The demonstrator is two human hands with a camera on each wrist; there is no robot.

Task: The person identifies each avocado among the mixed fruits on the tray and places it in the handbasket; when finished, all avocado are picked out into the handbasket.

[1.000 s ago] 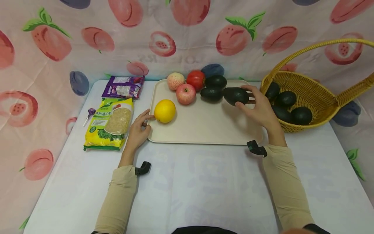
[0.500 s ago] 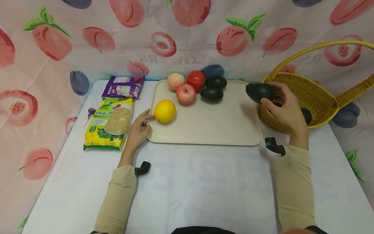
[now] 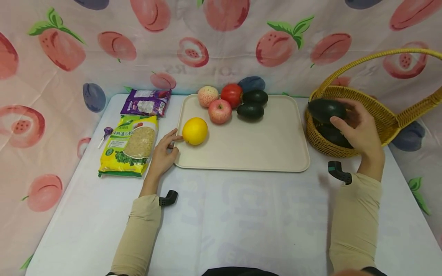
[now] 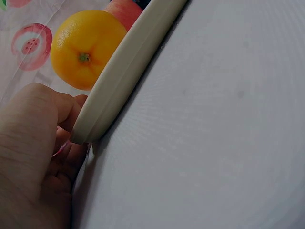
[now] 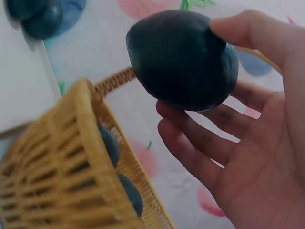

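Observation:
My right hand [image 3: 359,128] grips a dark green avocado [image 3: 326,110] [image 5: 183,59] between thumb and fingers, held just above the left rim of the yellow wicker basket [image 3: 376,111] [image 5: 62,167]. More avocados [image 3: 333,135] lie inside the basket. My left hand [image 3: 165,151] [image 4: 38,157] rests at the left edge of the beige tray [image 3: 241,153] [image 4: 126,71], fingers curled under its rim, beside an orange [image 3: 195,131] [image 4: 86,47].
At the tray's far edge sit two apples [image 3: 219,110], a tomato [image 3: 231,94] and two avocados [image 3: 251,110]. Left of the tray lie a yellow food packet [image 3: 129,145], a purple packet [image 3: 146,102] and a lollipop [image 3: 105,135]. A fruit-print cloth backs the white table.
My right hand lifted the avocado off the tray and carried it rightwards to above the basket's rim. The left hand stayed at the tray's edge.

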